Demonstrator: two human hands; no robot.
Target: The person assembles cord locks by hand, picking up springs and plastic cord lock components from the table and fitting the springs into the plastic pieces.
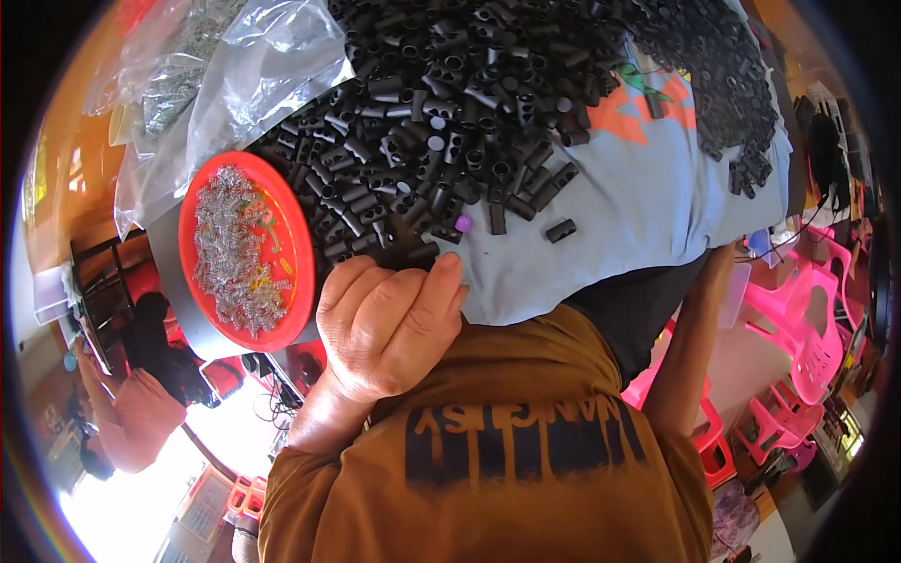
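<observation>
My left hand [389, 324] is closed, its fingers curled in at the near edge of the work surface. What it holds, if anything, is hidden. Just beyond its fingertips lie short black plastic tubes [441, 141], heaped across a light blue cloth [601, 216]. A small purple piece [463, 223] rests beside the nearest tubes. To the left of that hand, a red plate [304, 253] carries many small metal springs [235, 263]. On the right my bare forearm [694, 338] reaches up to the cloth's edge; my right hand is hidden there.
Clear plastic bags [272, 75] lie at the far left beyond the plate. A second heap of smaller black parts [732, 103] covers the far right of the cloth. Pink plastic chairs [798, 310] stand to the right. Another person in a pink top [145, 418] is at the left.
</observation>
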